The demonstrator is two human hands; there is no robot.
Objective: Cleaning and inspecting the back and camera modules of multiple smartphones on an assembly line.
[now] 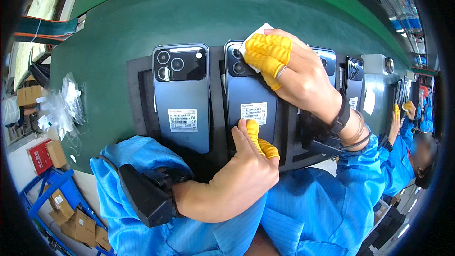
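Note:
Several blue-grey smartphones lie back up in a row on a dark mat (137,73). My right hand (303,76), with yellow ribbed finger cots, pinches a white wipe (264,29) against the camera corner of one smartphone (244,90). Yellow cots also cover some fingers of my left hand (249,170), which grips that phone's lower end beside its white label (253,113). To the left lies another smartphone (182,97), its cameras and label in full view. My right hand partly covers a third phone (327,57); a fourth phone (353,78) is beyond it.
The green work surface (113,28) curves away behind the phones. Crumpled clear plastic bags (68,104) lie at its left edge. Cardboard boxes (78,225) stand low on the left by a blue frame (61,194). At right, a co-worker in blue (398,170) works along the same bench.

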